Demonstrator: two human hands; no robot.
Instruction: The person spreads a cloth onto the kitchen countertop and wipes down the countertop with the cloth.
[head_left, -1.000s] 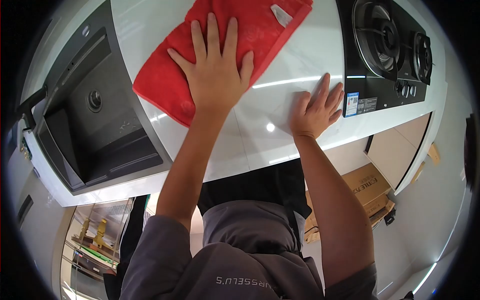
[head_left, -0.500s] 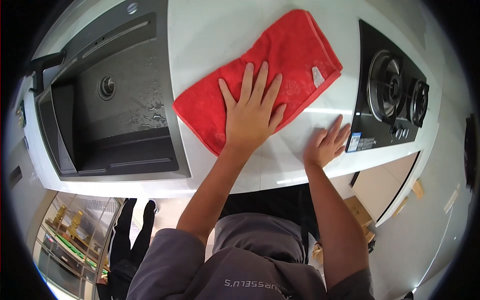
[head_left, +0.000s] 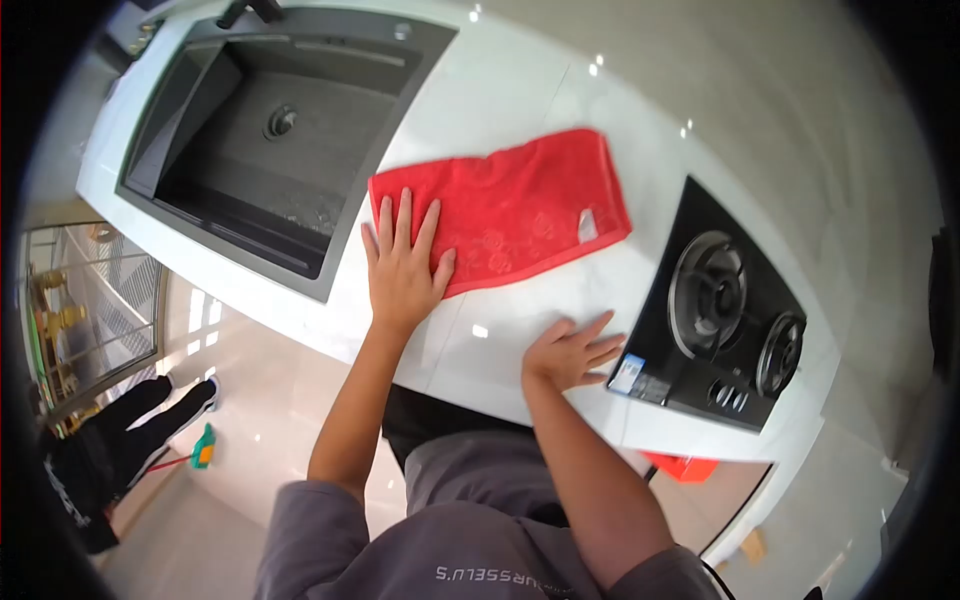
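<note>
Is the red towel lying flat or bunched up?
Flat: the red towel lies spread on the white countertop, left hand on one end.

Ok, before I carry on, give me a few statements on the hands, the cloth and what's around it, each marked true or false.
1. The left hand rests on the red cloth. True.
2. The right hand is gripping the red cloth. False: it is apart from the cloth, by the edge of the hob.
3. Most of the red cloth lies on the white counter between the sink and the hob. True.
4. The white tag is at the cloth's sink end. False: it is nearer the hob.
5. Two burners show on the hob. True.
</note>
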